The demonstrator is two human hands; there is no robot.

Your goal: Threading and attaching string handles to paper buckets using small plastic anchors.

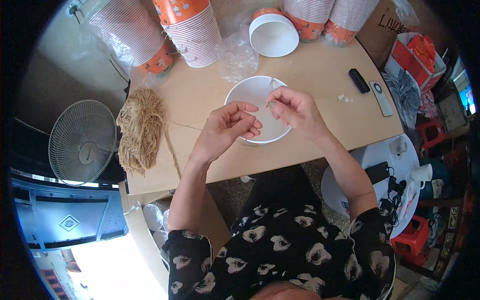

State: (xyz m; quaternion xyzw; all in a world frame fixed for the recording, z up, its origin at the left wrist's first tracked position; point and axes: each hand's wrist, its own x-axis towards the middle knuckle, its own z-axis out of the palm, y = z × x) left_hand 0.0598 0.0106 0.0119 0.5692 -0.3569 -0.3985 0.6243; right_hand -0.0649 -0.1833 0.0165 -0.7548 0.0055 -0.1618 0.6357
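A white paper bowl [250, 95] stands on the wooden table [320, 75] right in front of me. Both hands hover over it. My left hand [227, 127] pinches a thin tan string between thumb and fingers above the bowl's near rim. My right hand [296, 110] grips the same string [264, 106] a little further right, fingers curled, and a short end of it rises over the bowl's far rim. A thick bundle of the same tan string [140, 129] lies on the table to the left, one strand trailing toward the front edge.
Stacks of orange-and-white paper bowls [192, 27] and clear plastic wrap line the table's far edge. A black remote [359, 80] and a white remote [381, 98] lie at the right. A floor fan [82, 142] stands at the left, and a round white side table [395, 170] with cables and a cup at the right.
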